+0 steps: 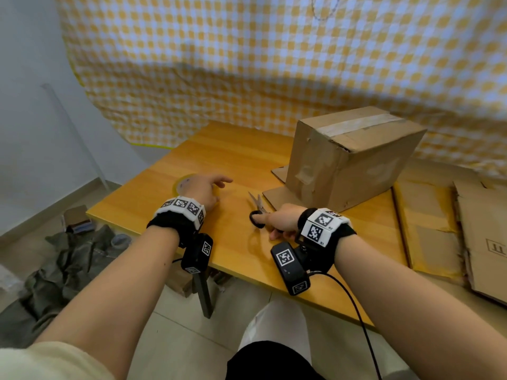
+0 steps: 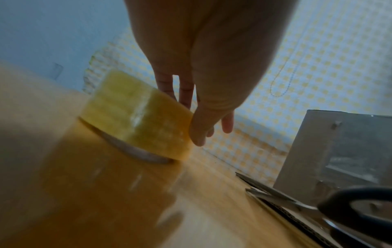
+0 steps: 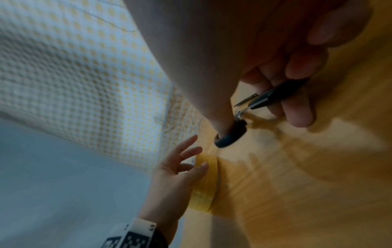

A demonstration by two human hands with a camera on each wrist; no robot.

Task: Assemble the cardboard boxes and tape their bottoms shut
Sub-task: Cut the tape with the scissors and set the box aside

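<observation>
One box (image 1: 354,157), one tape roll (image 1: 183,182), one scissors (image 1: 258,207)

Black wristbands (image 1: 175,223) with white coded tags, cream sleeve (image 1: 41,360).

Head view downward, wrist views close, sharing table (image 1: 241,171)

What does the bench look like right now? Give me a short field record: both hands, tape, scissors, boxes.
left hand: open, fingers spread over the tape roll, thumb touching its side
tape roll: yellowish, lying flat on the wooden table
right hand: grips the black handles of the scissors
scissors: blades slightly open, pointing away, lying low on the table
assembled box: standing on the table, tape strip across its upper face
flat cardboard: lying at the right, not yet assembled
</observation>
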